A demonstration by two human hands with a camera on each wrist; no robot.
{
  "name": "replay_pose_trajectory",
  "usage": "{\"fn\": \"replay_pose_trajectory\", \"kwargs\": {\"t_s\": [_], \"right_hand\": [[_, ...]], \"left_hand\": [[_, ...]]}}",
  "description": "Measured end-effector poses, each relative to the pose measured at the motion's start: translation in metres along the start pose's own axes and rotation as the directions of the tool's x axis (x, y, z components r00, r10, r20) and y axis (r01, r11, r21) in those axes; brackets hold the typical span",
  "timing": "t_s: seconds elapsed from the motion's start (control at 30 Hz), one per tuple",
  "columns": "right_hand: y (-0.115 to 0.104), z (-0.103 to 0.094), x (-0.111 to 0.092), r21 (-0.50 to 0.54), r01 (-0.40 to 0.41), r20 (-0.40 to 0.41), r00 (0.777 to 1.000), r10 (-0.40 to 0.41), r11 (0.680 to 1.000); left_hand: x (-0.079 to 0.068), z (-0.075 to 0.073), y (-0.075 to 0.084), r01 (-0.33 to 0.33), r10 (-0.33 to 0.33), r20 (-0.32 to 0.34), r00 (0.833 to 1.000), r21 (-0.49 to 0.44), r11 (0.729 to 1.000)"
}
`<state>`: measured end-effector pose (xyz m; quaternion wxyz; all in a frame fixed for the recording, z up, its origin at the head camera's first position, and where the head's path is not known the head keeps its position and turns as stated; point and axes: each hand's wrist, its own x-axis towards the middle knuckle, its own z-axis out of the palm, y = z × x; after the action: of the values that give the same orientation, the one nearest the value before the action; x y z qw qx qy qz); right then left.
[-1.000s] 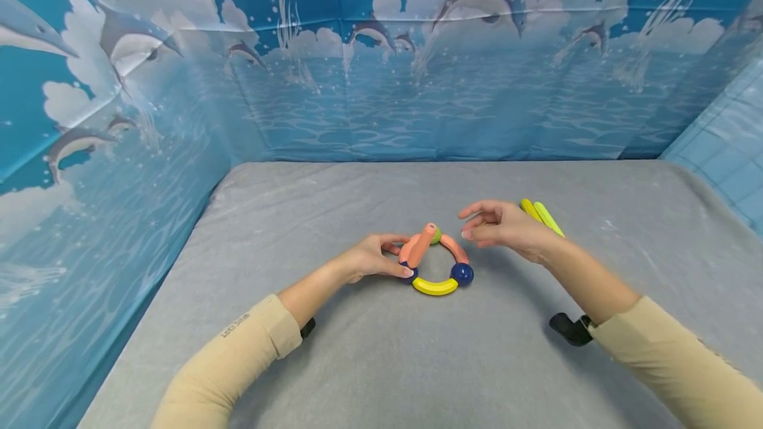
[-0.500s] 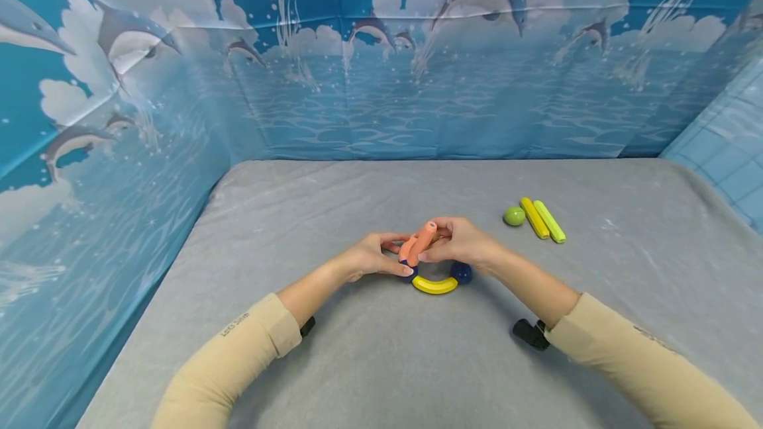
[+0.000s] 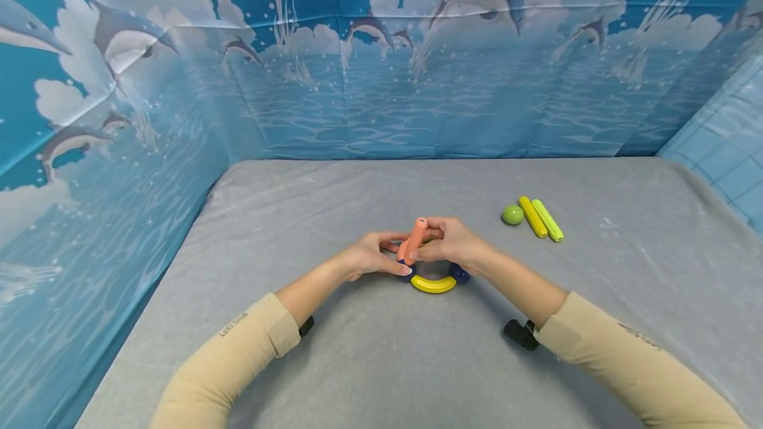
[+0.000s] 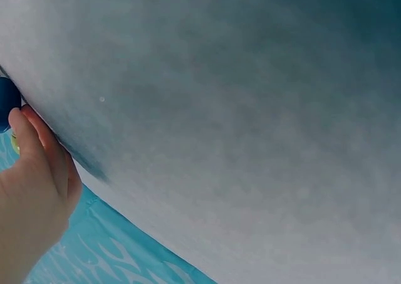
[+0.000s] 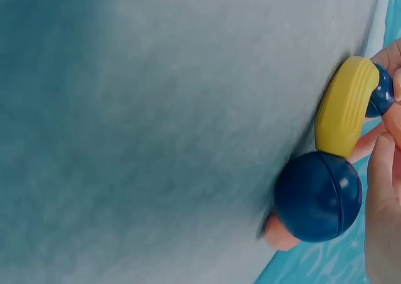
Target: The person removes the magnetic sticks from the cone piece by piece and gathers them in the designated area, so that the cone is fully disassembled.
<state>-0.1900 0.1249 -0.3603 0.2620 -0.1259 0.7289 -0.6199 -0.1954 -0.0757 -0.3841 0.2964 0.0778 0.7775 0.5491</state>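
just below frame centre: right hand (image 3: 456, 243) pinches tilted orange stick (image 3: 416, 238); left hand (image 3: 371, 257) grips left blue ball (image 3: 408, 272). yellow arc (image 3: 433, 285) between it and right blue ball (image 3: 459, 274). green ball (image 3: 512, 215) right of centre.

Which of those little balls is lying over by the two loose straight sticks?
The green ball right beside the yellow stick. The dark-blue balls are elsewhere, at the ends of the curved yellow piece.
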Motion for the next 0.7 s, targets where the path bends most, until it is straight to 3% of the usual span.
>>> {"fn": "replay_pose_trajectory", "kwargs": {"t_s": [0.2,0.4,0.7], "right_hand": [[0.002,0.006,0.003,0.005,-0.015,-0.035,0.999,0.015,1.0],[0.003,0.014,0.007,-0.065,0.001,-0.075,0.997,-0.006,0.998],[0.002,0.02,0.007,-0.204,0.183,0.003,0.983,-0.186,0.962]], "left_hand": [[0.0,0.0,0.001,0.003,-0.003,-0.005,1.0,0.009,1.0],[-0.001,0.0,0.0,-0.008,0.008,0.002,1.0,-0.026,1.0],[-0.002,0.0,-0.001,-0.022,0.024,0.027,0.999,-0.079,0.997]]}}
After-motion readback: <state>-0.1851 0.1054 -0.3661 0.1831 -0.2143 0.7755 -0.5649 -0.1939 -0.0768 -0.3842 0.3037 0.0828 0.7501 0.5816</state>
